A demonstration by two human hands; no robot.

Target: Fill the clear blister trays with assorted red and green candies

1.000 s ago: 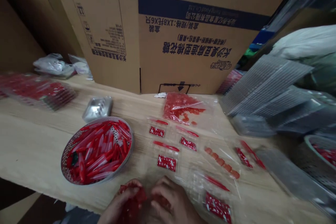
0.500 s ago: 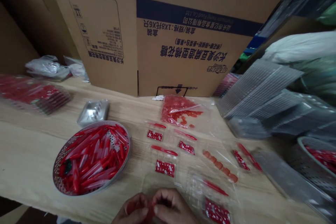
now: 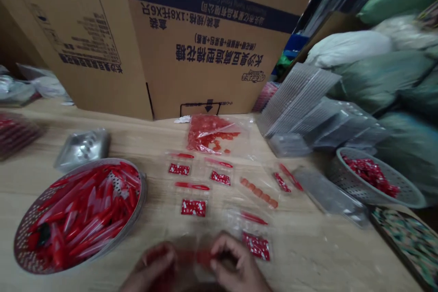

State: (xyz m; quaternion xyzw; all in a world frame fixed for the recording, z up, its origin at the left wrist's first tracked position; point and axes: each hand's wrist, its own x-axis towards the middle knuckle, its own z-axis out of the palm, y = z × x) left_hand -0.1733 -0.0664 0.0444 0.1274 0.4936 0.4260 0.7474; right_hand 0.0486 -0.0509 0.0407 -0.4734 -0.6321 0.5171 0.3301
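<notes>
My left hand (image 3: 152,267) and my right hand (image 3: 236,262) are at the near edge, fingers pinched. Between them stretches a red-orange strip (image 3: 195,257), blurred by motion; each hand grips one end. More red shows under my left hand, too smeared to name. Just beyond are clear plastic trays holding red pen-shaped tubes (image 3: 192,186) and red dotted sachets (image 3: 193,207). Close to my right hand lies another sachet (image 3: 256,245) with a red tube (image 3: 253,218) above it. One tray holds a row of orange pieces (image 3: 259,192).
An oval basket (image 3: 142,205) full of red tubes stands at left. Behind are a cardboard box (image 3: 205,82) and a bag of red-orange pieces (image 3: 208,132). Stacked clear trays (image 3: 297,96) and a basket (image 3: 407,196) of red sachets are at right.
The view has swung to the right, so the table's things sit further left. My hands have moved apart, with the red-orange strip now showing between them.
</notes>
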